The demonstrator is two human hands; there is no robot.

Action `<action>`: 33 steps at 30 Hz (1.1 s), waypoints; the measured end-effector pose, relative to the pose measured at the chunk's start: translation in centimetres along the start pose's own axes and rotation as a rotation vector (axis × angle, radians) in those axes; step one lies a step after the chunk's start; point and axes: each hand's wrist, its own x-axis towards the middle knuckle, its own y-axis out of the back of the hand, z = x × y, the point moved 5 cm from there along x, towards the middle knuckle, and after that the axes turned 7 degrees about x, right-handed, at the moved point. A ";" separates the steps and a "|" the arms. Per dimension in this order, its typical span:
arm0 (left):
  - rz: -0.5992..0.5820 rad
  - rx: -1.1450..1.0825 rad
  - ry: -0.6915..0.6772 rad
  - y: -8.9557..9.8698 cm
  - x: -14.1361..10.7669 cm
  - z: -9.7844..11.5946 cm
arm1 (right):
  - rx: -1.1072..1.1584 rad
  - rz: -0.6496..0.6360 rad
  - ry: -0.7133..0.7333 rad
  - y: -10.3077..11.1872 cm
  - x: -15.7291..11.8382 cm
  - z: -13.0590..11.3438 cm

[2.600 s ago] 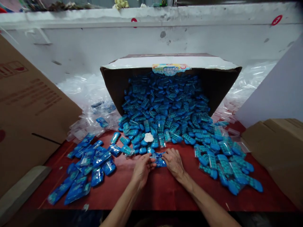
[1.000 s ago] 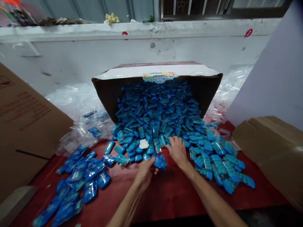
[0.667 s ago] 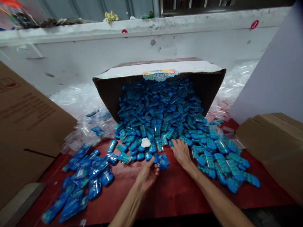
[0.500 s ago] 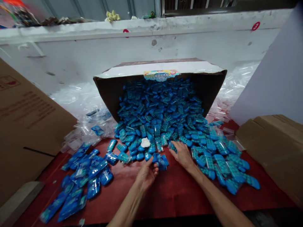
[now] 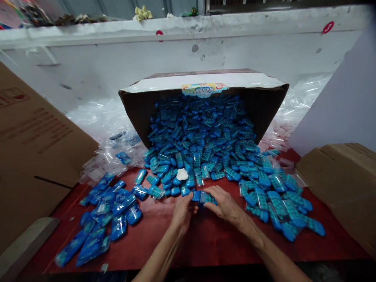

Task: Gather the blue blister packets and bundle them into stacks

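Note:
My left hand (image 5: 182,214) pinches a small blue printed plastic packet (image 5: 196,196) just in front of the pile. My right hand (image 5: 225,204) grips a small clear container with blue ends and blue-green beads (image 5: 209,198), its end meeting the packet's right side. Whether the container is partly inside the packet I cannot tell. Behind both hands, a heap of the same bead containers (image 5: 202,137) spills from a cardboard box lying on its side (image 5: 249,81). A white lump (image 5: 182,174) rests on the heap's front edge.
Blue wrapped packets (image 5: 119,207) lie in a pile on the red tabletop (image 5: 164,243) at left. Clear plastic pieces (image 5: 102,137) are heaped behind them. Cardboard boxes stand at left (image 5: 38,149) and right (image 5: 340,184). A white wall (image 5: 102,78) closes the back.
My right hand has moved left from the heap's edge with a bead container, bringing it against the packet in my left hand. The view has shifted slightly.

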 end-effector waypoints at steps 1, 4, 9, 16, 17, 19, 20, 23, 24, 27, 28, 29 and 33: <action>-0.008 0.011 -0.036 0.0 -0.1 0.2 | -0.003 0.005 -0.005 0.1 0.0 -0.1; -0.035 0.033 -0.083 0.0 -0.3 0.6 | -0.005 0.027 -0.013 0.2 0.0 -0.2; -0.039 -0.013 -0.064 0.0 -0.4 0.6 | -0.049 0.098 0.004 -0.3 -0.4 -0.3; -0.018 -0.042 -0.037 0.0 -0.4 0.3 | -0.064 0.122 -0.012 -1.0 -0.5 -0.3; -0.016 -0.042 -0.052 0.0 -0.4 0.3 | -0.052 0.114 -0.025 -1.0 -0.5 -0.3; -0.021 -0.038 -0.075 -0.1 -0.4 0.4 | -0.009 0.081 -0.049 -1.0 -0.4 -0.4; -0.029 -0.033 -0.079 -0.2 -0.4 0.5 | 0.018 0.063 -0.056 -0.9 -0.3 -0.4; -0.064 -0.004 -0.075 -0.5 -0.1 0.7 | 0.065 0.026 -0.055 -0.7 0.0 -0.3; -0.075 0.009 -0.077 -0.6 0.0 0.8 | 0.052 0.023 -0.049 -0.6 0.1 -0.2; -0.100 0.039 -0.112 -0.7 0.2 1.3 | -0.046 0.053 -0.015 -0.5 0.2 -0.1; -0.104 0.040 -0.124 -0.7 0.2 1.5 | -0.068 0.077 -0.002 -0.5 0.3 -0.2; -0.104 0.040 -0.128 -0.7 0.2 1.6 | -0.070 0.091 0.008 -0.6 0.2 -0.2; -0.124 0.024 -0.087 -0.7 0.2 1.7 | -0.012 0.103 0.006 -1.0 0.2 0.0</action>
